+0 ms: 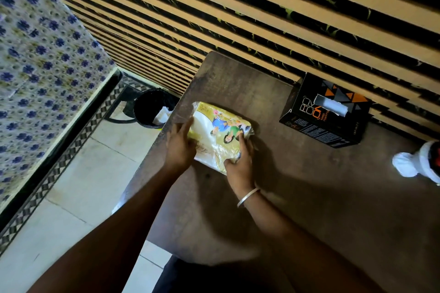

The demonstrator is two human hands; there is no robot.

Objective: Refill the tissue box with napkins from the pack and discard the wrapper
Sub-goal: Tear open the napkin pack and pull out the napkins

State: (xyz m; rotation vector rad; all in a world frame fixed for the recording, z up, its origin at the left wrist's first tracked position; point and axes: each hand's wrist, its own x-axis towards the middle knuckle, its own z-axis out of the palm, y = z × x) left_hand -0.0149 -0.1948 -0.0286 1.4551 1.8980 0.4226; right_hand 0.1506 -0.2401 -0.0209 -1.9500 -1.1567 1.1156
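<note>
Dark table [297, 197] — napkin pack [221, 135], tissue box [326, 114].

Two bare forearms run up from the bottom of the frame toward its centre, with no sleeves showing anywhere along them. The left hand [179, 147] wears nothing: no ring, watch or band is visible on it. The right hand [239, 162] has a thin, plain silver-coloured bangle [247, 197] circling the wrist just below it. At the bottom centre of the frame, between the arms, a patch of dark clothing [190, 278] shows, its details too dim to make out.
</note>
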